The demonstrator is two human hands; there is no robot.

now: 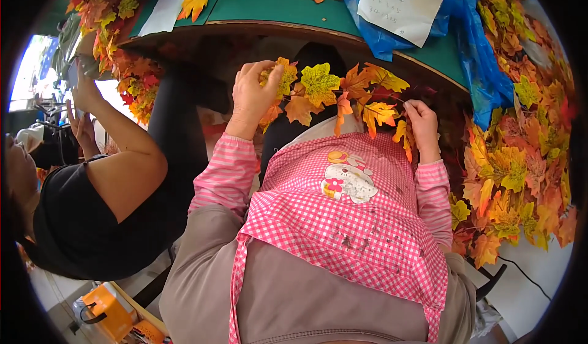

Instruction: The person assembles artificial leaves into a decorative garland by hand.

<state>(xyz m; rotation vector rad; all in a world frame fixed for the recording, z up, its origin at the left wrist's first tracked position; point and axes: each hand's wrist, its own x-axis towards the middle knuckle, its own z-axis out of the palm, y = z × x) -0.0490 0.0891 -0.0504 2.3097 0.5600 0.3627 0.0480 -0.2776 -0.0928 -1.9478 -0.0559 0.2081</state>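
Note:
A garland of artificial maple leaves in yellow, orange and rust stretches between my two hands, above my lap and just below the table edge. At its left end my left hand is closed on the garland, thumb and fingers round a yellow leaf. My right hand pinches the thin stem at the other end between thumb and fingertips. Several leaves hang down from the stem in front of my pink checked apron.
A green-topped table curves across ahead, bearing loose leaves, a blue plastic bag and a handwritten paper sheet. Leaf garlands hang in a thick pile at right. On the left sits a person in black, holding a phone. An orange box stands lower left.

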